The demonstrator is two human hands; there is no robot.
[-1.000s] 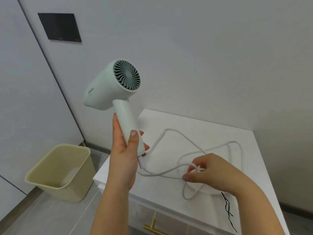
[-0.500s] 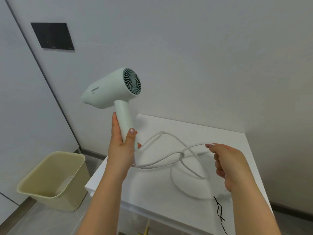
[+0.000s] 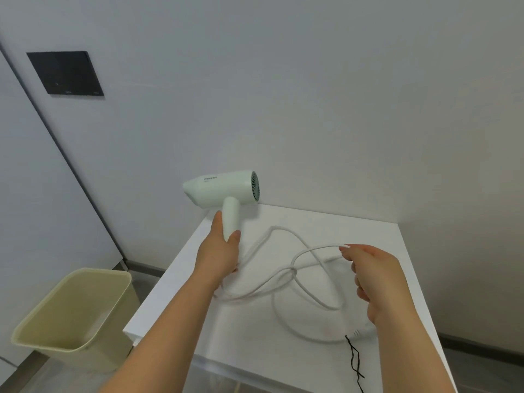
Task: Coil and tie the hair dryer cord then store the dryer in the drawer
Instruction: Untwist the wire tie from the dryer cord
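My left hand point(image 3: 219, 255) grips the handle of the pale green hair dryer point(image 3: 224, 190), held upright above the back left corner of the white cabinet top point(image 3: 297, 353), nozzle pointing left. The white cord point(image 3: 272, 280) runs from the handle in loose crossing loops over the top. My right hand point(image 3: 371, 276) pinches one loop of the cord and lifts it off the surface. The cord's plug end point(image 3: 358, 333) lies near my right wrist. A thin black tie string point(image 3: 354, 360) lies at the front right edge.
A beige waste bin point(image 3: 75, 316) stands on the floor to the left of the cabinet. White walls close in behind and to the right. A dark panel point(image 3: 66, 72) is set in the wall at upper left. A brass handle shows below the front edge.
The dryer has moved away from me and lower, turning side-on. My right hand has lifted its pinched loop of cord up and to the right. The camera has tilted.
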